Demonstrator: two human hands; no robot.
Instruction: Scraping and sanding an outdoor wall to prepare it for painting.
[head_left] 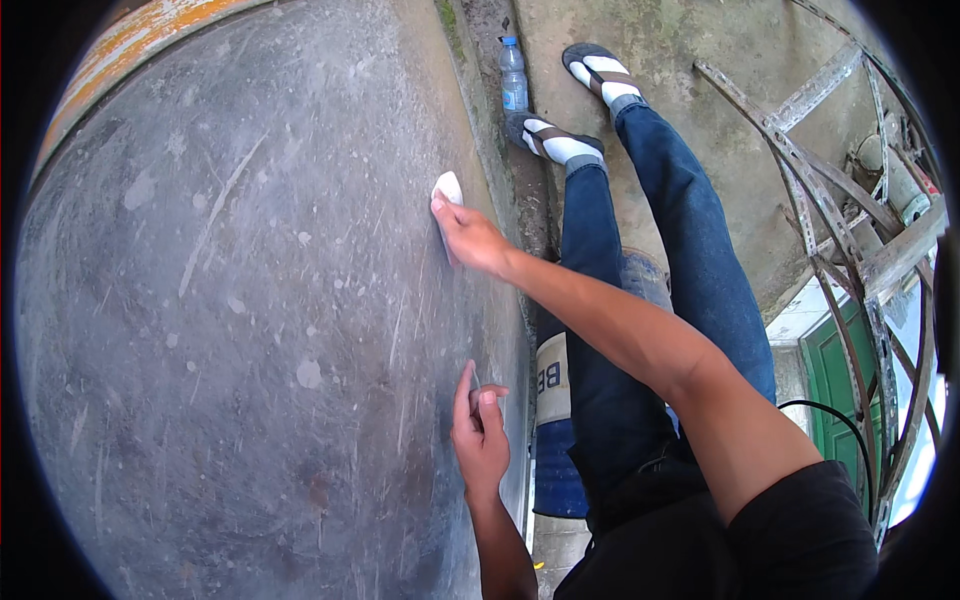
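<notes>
A grey wall [300,300], scratched and dotted with pale spots, fills the left of the head view. My right hand [472,235] presses a small flat white piece [448,187], like a folded sheet, against the wall near its right side. Its white end sticks out past my fingers; the rest is mostly covered, and I cannot tell its exact kind. Lower down, my left hand [481,430] is by the same wall with its thumb and forefinger apart and other fingers bent. Nothing shows in it, and whether it touches the wall is unclear.
My legs in blue jeans [690,210] stretch over a concrete floor [660,60]. Beneath them is a blue and cream drum [555,440]. A plastic bottle [513,75] stands beside my foot. At right are a metal frame [810,150] and a green door [838,375].
</notes>
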